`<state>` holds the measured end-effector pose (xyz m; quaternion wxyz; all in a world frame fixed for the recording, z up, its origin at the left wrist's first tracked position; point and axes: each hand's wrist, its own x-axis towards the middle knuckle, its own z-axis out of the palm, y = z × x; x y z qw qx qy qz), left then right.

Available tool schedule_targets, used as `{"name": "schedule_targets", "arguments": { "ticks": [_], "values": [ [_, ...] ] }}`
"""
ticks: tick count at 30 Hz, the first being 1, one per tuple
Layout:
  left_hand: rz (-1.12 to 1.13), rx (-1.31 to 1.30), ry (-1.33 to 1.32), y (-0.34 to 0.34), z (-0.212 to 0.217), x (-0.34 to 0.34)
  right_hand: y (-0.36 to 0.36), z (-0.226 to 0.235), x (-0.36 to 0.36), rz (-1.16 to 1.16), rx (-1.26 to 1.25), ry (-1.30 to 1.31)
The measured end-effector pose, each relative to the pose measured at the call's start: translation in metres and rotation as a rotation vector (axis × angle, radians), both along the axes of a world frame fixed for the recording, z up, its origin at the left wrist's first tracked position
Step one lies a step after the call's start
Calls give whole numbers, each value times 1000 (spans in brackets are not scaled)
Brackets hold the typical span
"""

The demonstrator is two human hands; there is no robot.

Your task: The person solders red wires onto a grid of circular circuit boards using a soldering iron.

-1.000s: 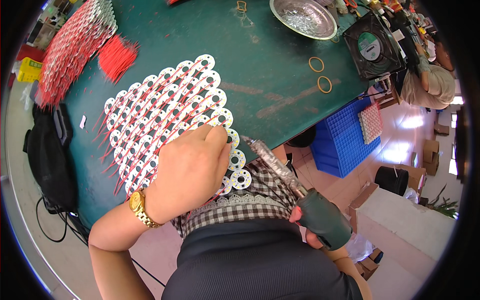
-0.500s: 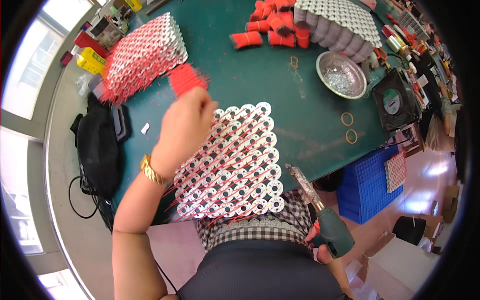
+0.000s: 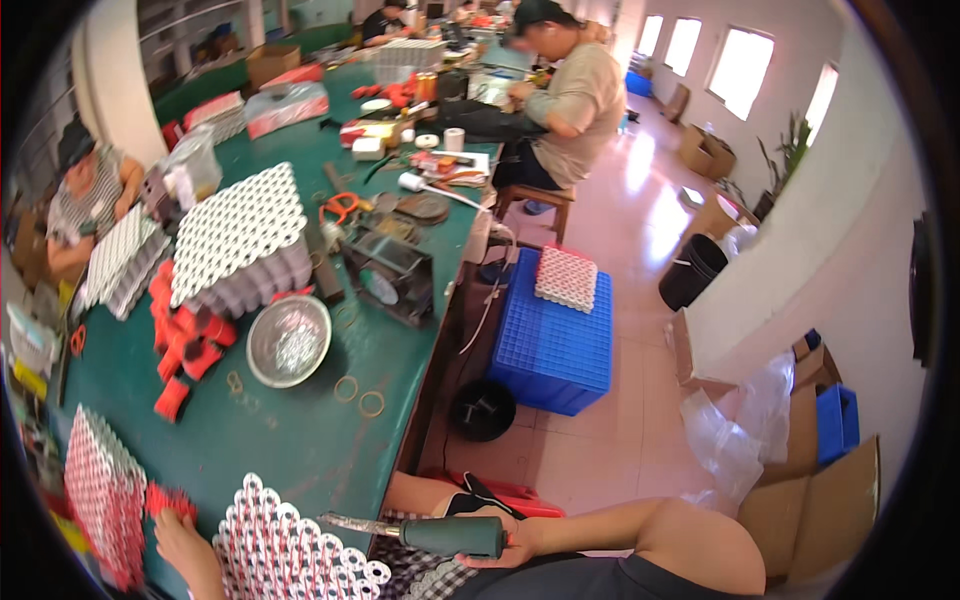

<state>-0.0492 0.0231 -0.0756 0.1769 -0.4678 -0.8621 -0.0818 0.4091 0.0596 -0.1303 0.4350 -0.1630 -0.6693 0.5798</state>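
My left hand (image 3: 184, 552) is at the lower left, its curled fingers against a bundle of short red wires (image 3: 172, 499). Whether a wire is pinched between them is too small to make out. Beside it lies a panel of joined round white circuit boards (image 3: 290, 545), with red wires running across it. My right hand (image 3: 517, 540) is closed around the dark green handle of a soldering iron (image 3: 455, 536). The iron lies nearly level, its metal tip pointing left over the panel's right part. A stack of wired panels (image 3: 105, 500) stands left of the wire bundle.
On the green table (image 3: 330, 440) are a metal bowl (image 3: 289, 341) of small bits, rubber bands, red wire bundles (image 3: 190, 340), a tall board stack (image 3: 240, 240) and a black fan (image 3: 390, 280). A blue crate (image 3: 550, 350) stands right. Co-workers sit at the far right (image 3: 580, 95) and left (image 3: 90, 190).
The view has swung to the right, bringing co-workers and floor into sight. My left hand has gone from above the panel to the wire bundle. The right hand still holds the soldering iron.
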Motion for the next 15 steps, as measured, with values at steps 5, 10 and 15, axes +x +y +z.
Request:
{"name": "schedule_targets", "arguments": {
  "ticks": [5,10,15],
  "values": [
    [-86,-112,187,17,58,58,3,1,8,148,-202,-17],
    [-318,318,-295,5,53,46,6,21,6,196,-286,-160],
    [-181,413,-684,-15,62,79,3,9,-10,278,-436,87]
  ]
}}
